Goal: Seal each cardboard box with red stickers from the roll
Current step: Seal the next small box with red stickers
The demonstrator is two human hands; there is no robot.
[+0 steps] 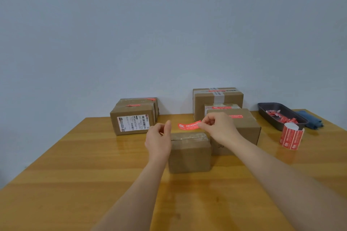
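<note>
A small cardboard box [189, 153] stands in the middle of the wooden table, its taped top bare of red. Above its far edge my right hand [217, 127] pinches one end of a curved red sticker [188, 125]. The sticker's other end hangs free, a short gap from my left hand [158, 138], which hovers over the box's left top corner with fingers loosely curled and holding nothing. The sticker roll [291, 136] stands upright at the right.
Two stickered boxes [134, 116] sit at the back left; three more boxes [242, 125] are stacked behind and right of the small one. A dark tray [262, 110] with crumpled red backing scraps and a blue cloth [310, 119] lie at the far right.
</note>
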